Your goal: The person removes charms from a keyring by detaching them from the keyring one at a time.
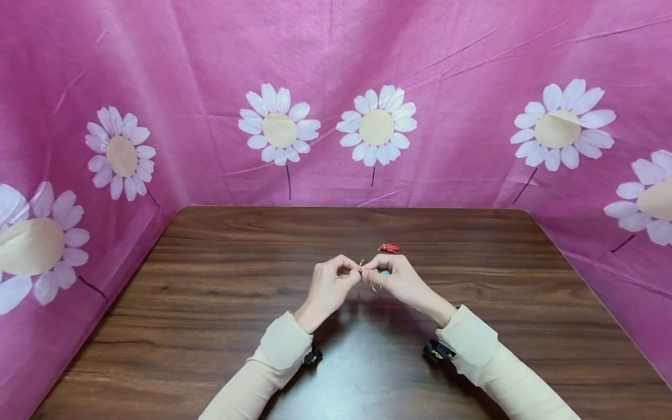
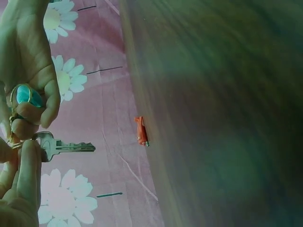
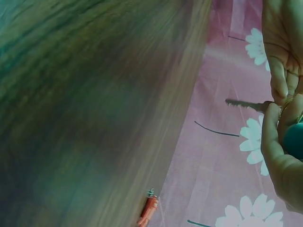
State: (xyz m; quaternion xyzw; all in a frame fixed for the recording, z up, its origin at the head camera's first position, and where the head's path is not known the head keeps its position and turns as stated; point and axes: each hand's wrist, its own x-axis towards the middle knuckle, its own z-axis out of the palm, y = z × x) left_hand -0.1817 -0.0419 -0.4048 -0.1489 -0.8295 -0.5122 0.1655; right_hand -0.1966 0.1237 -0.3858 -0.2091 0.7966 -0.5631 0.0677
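Both hands meet over the middle of the table. The left hand [image 1: 328,286] pinches a gold ring [image 1: 360,267] between thumb and fingertips, at the head of a silver key [image 2: 66,147]. The key's toothed blade sticks out below the fingers. From the other side the right hand [image 1: 396,279] pinches the gold metal parts at the same spot. A teal rounded charm [image 2: 28,95] on gold fittings lies against the right hand's fingers, partly covered by them. The fingertips hide where ring and key join.
A small red figure-like trinket [image 1: 389,248] with a metal end lies on the brown wooden table [image 1: 220,303], just beyond the right hand. Pink cloth [image 1: 325,46] printed with white daisies hangs round the table's back and sides.
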